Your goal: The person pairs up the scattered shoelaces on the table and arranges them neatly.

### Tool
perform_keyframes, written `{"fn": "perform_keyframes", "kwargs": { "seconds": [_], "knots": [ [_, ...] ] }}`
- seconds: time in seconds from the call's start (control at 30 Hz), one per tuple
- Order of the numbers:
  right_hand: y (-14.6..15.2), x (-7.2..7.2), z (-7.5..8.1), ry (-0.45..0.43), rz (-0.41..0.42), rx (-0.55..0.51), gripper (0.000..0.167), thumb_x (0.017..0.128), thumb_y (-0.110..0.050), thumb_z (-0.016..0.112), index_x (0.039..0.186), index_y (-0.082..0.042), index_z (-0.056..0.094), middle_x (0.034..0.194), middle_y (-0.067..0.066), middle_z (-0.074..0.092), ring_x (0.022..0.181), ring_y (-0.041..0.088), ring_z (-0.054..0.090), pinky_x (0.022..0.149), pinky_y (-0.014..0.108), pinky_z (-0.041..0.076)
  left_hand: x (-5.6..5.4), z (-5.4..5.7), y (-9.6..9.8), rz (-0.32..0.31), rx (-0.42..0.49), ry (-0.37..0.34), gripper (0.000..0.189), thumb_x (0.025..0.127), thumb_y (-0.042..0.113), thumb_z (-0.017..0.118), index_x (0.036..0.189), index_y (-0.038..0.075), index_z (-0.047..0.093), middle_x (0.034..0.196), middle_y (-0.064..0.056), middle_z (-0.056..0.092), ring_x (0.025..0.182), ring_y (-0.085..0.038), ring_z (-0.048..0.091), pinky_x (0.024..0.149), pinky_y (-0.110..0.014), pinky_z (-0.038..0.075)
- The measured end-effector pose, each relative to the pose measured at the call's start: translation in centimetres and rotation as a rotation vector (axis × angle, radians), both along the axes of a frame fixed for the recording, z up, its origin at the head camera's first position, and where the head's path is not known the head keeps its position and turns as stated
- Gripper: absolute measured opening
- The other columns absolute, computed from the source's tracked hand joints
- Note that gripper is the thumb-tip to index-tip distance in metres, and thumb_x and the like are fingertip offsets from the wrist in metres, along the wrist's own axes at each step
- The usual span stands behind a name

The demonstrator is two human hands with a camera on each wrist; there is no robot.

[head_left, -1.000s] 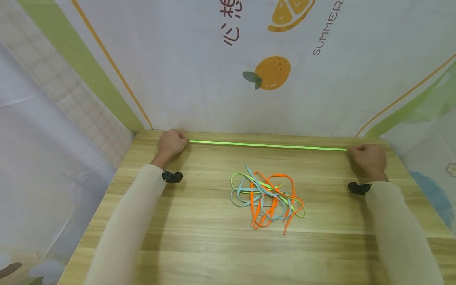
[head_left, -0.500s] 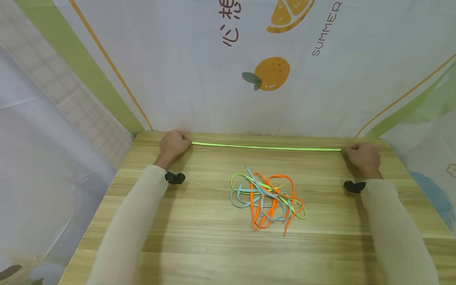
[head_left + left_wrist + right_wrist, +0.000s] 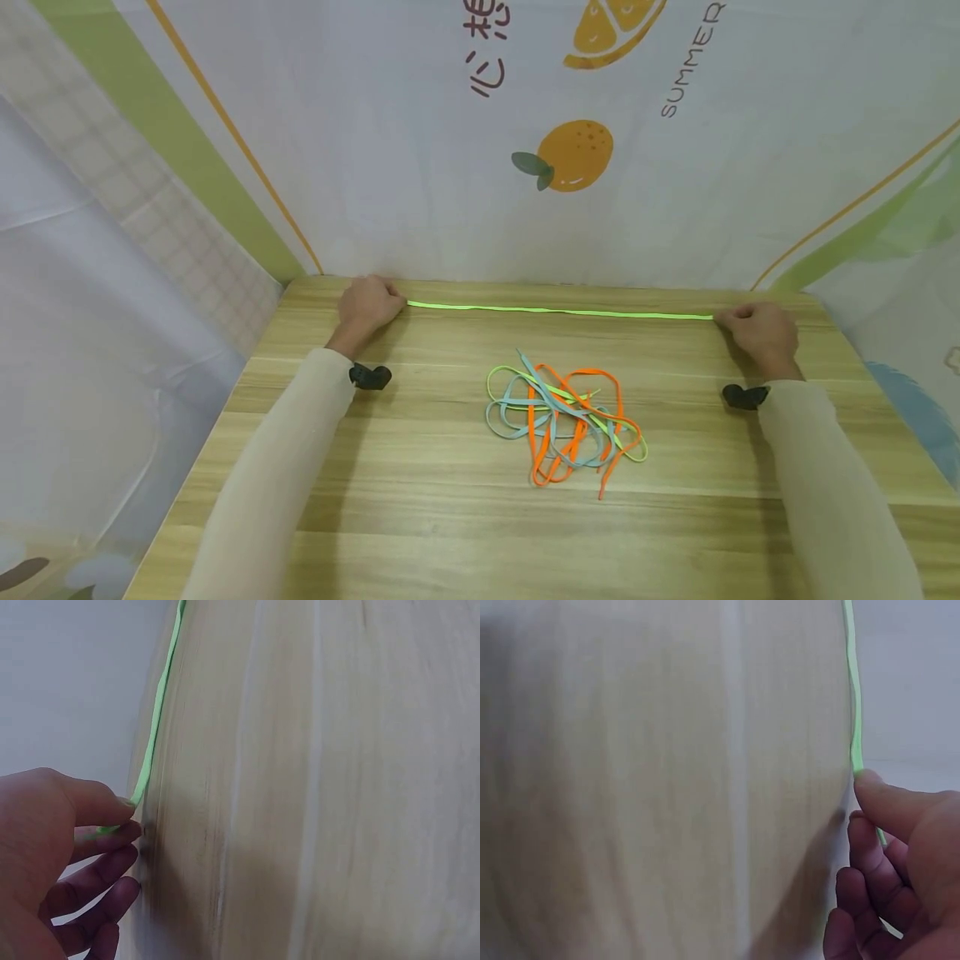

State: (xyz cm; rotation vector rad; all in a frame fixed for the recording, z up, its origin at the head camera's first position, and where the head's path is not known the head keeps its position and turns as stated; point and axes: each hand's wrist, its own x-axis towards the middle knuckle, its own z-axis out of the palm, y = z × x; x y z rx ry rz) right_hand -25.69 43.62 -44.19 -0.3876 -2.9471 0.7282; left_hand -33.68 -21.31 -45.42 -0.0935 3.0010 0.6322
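A bright green shoelace (image 3: 540, 311) runs nearly straight along the far edge of the wooden table, between my two hands. My left hand (image 3: 370, 305) pinches its left part between thumb and forefinger, and in the left wrist view a short piece of the shoelace (image 3: 159, 705) shows past the pinch. On the other side my right hand (image 3: 763, 333) pinches the right part with thumb and forefinger. In the right wrist view the shoelace (image 3: 854, 697) has a slight ripple above the thumb, and its tail shows behind the fingers.
Nearer me, mid-table, lies a loose tangle of laces: an orange lace (image 3: 618, 392), a light blue lace (image 3: 504, 429) and a yellow-green lace (image 3: 491, 379). A white fruit-print curtain (image 3: 420, 192) hangs right behind the wooden table (image 3: 450, 542).
Both hands have moved slightly inward, the right one more. The green shoelace, taut a second ago, now lies a little slack with small twists. The tangle has not moved.
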Motion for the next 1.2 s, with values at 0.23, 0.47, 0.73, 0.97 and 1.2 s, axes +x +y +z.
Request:
{"fn": "perform_keyframes", "kwargs": {
  "seconds": [0.23,0.47,0.73,0.97,1.2],
  "knots": [
    [0.5,0.3,-0.1,0.020,0.024,0.018,0.054,0.109,-0.042,0.065,0.124,0.009,0.074,0.127,0.033,0.071,0.115,0.054,0.063,0.095,0.060,0.049,3.9,3.6,1.3,0.011,-0.006,0.047,0.031,0.103,0.034,0.069,0.113,0.009,0.083,0.113,-0.015,0.080,0.082,-0.028,0.066,0.062,-0.038,0.051],
    [1.7,0.6,-0.3,0.008,0.012,0.010,0.056,0.108,-0.045,0.065,0.127,0.006,0.074,0.133,0.032,0.069,0.120,0.054,0.061,0.092,0.053,0.049,4.0,3.3,0.1,-0.001,-0.016,0.052,0.033,0.105,0.035,0.067,0.117,0.007,0.082,0.118,-0.016,0.080,0.096,-0.035,0.072,0.074,-0.046,0.057],
    [2.1,1.9,0.2,-0.003,0.006,-0.009,0.060,0.111,-0.047,0.060,0.128,0.009,0.071,0.133,0.036,0.066,0.124,0.057,0.056,0.103,0.064,0.044,4.8,3.4,-1.2,-0.003,0.019,0.085,0.034,0.103,0.032,0.066,0.117,0.005,0.082,0.117,-0.017,0.079,0.094,-0.035,0.072,0.073,-0.046,0.056],
    [0.9,2.9,0.8,0.091,0.066,0.014,0.054,0.111,-0.042,0.063,0.122,0.009,0.074,0.120,0.033,0.073,0.110,0.054,0.065,0.090,0.061,0.050,5.9,4.1,-1.3,-0.020,0.068,0.120,0.034,0.104,0.031,0.066,0.120,0.006,0.081,0.120,-0.018,0.078,0.105,-0.041,0.073,0.083,-0.055,0.057],
    [-1.5,4.1,1.9,0.215,0.210,0.047,0.041,0.109,-0.030,0.069,0.113,0.010,0.077,0.101,0.028,0.078,0.087,0.047,0.072,0.078,0.056,0.053,8.2,5.5,0.3,-0.100,0.152,0.209,0.029,0.103,0.025,0.065,0.113,0.003,0.083,0.111,-0.018,0.080,0.099,-0.036,0.075,0.077,-0.051,0.059]
  ]
}}
